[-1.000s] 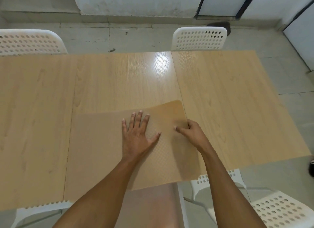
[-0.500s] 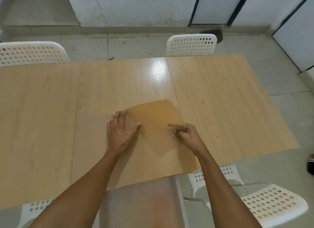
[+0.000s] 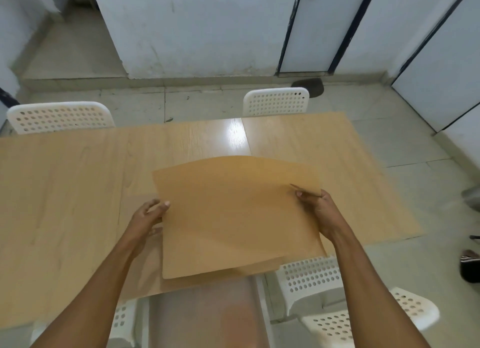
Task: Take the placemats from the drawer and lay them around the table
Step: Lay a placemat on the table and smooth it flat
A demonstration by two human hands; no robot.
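Observation:
A tan placemat [image 3: 233, 212] is lifted off the wooden table [image 3: 65, 191] and held flat in front of me. My left hand [image 3: 148, 217] pinches its left edge and my right hand [image 3: 319, 210] pinches its right edge. Under it, at the near table edge, another tan placemat [image 3: 137, 277] lies flat, mostly hidden by the lifted one and by my left arm. No drawer is in view.
White perforated chairs stand at the far side [image 3: 276, 102] and far left [image 3: 58, 116], and two more at the near right [image 3: 309, 277], [image 3: 368, 319]. A dark shoe [image 3: 470, 266] lies on the floor at right. White wall panels and doors close off the back.
The top placemat, pressed flat a second ago, has been peeled up and lifted clear with both hands. My view has tilted upward.

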